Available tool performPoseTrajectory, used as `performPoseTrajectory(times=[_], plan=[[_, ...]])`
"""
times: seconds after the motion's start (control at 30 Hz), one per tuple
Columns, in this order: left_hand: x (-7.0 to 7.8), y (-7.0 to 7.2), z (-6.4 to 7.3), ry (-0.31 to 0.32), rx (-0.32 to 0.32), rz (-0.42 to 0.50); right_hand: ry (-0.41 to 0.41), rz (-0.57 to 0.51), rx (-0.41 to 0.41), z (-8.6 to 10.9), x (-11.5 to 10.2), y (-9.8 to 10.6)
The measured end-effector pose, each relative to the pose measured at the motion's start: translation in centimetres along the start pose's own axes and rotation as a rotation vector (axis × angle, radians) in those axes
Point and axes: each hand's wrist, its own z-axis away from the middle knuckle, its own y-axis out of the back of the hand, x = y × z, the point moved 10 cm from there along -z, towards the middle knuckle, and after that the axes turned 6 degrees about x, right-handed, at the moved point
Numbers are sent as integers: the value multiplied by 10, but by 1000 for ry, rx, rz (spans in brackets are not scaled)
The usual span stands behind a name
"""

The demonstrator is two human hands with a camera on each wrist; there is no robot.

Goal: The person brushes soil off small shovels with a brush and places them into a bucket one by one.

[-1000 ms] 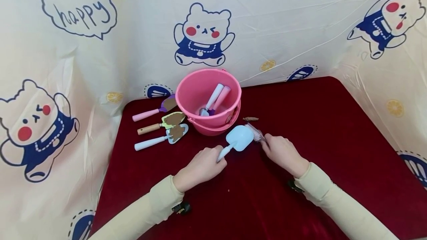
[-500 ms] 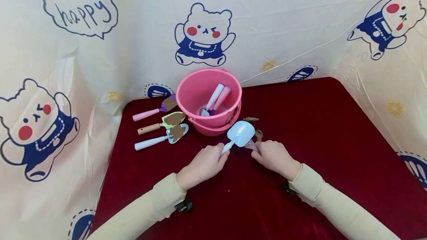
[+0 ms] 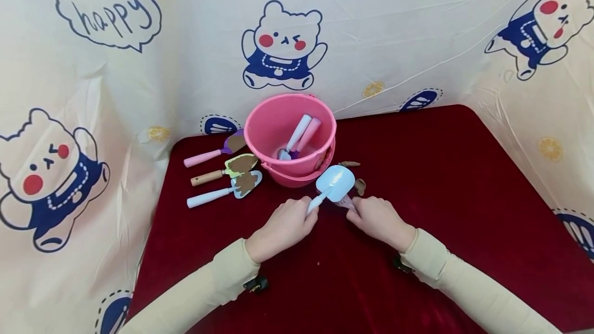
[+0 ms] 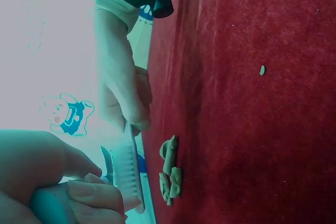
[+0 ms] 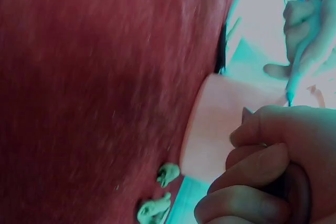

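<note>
Pink bucket [image 3: 266, 122]: two tools [image 3: 298, 133] inside | left hand [image 3: 282, 226] grips blue shovel [image 3: 336, 182] — blade forward, axis slanting right | right hand [image 3: 382, 221] grips brush [image 3: 346, 203]

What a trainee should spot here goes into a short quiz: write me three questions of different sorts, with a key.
1. Multiple choice. Which tool does the left hand grip?
a) a sponge
b) a light-blue shovel
c) a wooden rake

2. True or false. Both tool handles showing inside the pink bucket are pink.

3. Count. In the head view, how many trowels bearing brown material lie to the left of the bucket?

Key:
1. b
2. False: one is pink, the other pale blue.
3. Three
</note>
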Motion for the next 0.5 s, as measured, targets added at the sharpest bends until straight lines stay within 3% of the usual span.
performPoseTrajectory(times=[0.07, 0.27, 0.5], plan=[[2, -1, 0, -9, -7, 4, 9, 1, 6, 0, -2, 1], [8, 2, 3, -54, 21, -21, -64, 22, 106, -2, 7, 19], [9, 1, 5, -62, 18, -32, -14, 6, 32, 1, 0, 7]])
